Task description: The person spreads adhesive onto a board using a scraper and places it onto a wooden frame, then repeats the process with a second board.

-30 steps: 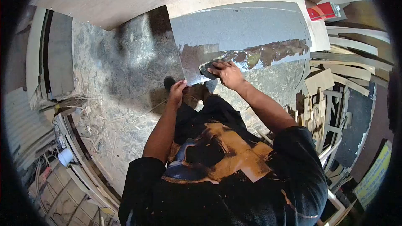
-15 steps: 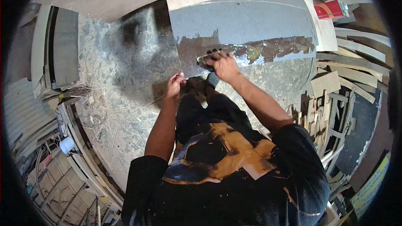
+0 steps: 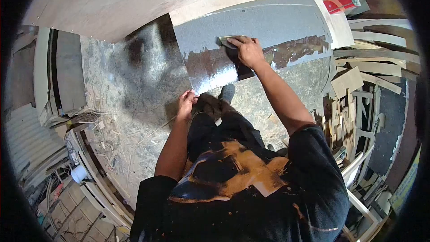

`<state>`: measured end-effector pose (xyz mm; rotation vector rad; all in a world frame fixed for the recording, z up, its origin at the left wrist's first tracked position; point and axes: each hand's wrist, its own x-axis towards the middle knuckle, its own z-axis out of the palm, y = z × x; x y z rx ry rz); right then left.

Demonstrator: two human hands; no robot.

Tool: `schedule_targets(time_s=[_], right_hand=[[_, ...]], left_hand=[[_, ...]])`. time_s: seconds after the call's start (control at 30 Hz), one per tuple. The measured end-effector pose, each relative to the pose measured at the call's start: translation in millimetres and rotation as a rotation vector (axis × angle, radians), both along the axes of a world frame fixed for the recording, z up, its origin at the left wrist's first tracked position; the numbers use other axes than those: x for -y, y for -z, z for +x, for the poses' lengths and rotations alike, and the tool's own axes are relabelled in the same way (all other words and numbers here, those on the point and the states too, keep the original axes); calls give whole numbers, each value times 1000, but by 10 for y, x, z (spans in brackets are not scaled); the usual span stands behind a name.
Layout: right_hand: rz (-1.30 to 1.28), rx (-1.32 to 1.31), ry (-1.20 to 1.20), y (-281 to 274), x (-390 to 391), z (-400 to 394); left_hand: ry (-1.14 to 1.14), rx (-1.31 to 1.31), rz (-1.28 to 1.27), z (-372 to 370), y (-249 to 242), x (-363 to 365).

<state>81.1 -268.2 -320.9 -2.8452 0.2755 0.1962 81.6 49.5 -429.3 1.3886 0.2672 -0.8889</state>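
Note:
A grey sheet [image 3: 268,20] lies in front of me, its near half coated in wet, glossy brown adhesive [image 3: 210,65]. My right hand [image 3: 251,53] is closed on a flat spreader [image 3: 228,40], whose edge rests on the sheet just past the coated band. Most of the spreader's near side is hidden by the fingers. At the sheet's near left corner, my left hand [image 3: 186,102] pinches the edge between thumb and fingers.
A pale wooden board [image 3: 183,12] lies under the sheet. The red can [image 3: 341,2] stands at the far right. Wood strips and offcuts [image 3: 349,116] crowd the right side. Scraps litter the concrete floor [image 3: 112,121]; a white cup-like object [image 3: 79,174] is at lower left.
My right hand has moved away from me with the spreader, from the near edge to mid-sheet. Brown adhesive now covers more of the near left area. My left hand stays at the corner.

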Motion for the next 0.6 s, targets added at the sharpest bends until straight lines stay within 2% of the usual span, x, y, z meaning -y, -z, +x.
schedule_targets(time_s=[0.07, 0.13, 0.2, 0.27, 0.33, 0.4, 0.43, 0.5, 0.6], right_hand=[[-74, -18, -21, 268, -48, -159], [-155, -45, -203, 405, -147, -545], [-145, -81, -271, 247, -101, -750], [-145, -99, -337, -44, 8, -565], [-287, -382, -171, -350, 132, -99], [-240, -87, -78, -291, 293, 236], [-231, -90, -77, -153, 348, 359], [-222, -258, -67, 52, 353, 513], [-212, -252, -83, 20, 143, 145]], left_hand=[[21, -2, 33, 18, -20, -25], [33, 10, -2, 24, -23, -12], [-7, -19, 5, -16, -91, 3], [0, 23, 48, 6, -128, 43], [-9, -13, 48, 5, -82, 18], [-15, -48, 56, 13, -63, 11], [-14, -47, 40, 13, -74, 11], [-13, -52, 31, 32, -73, 31], [6, -71, 62, 32, -56, 20]])
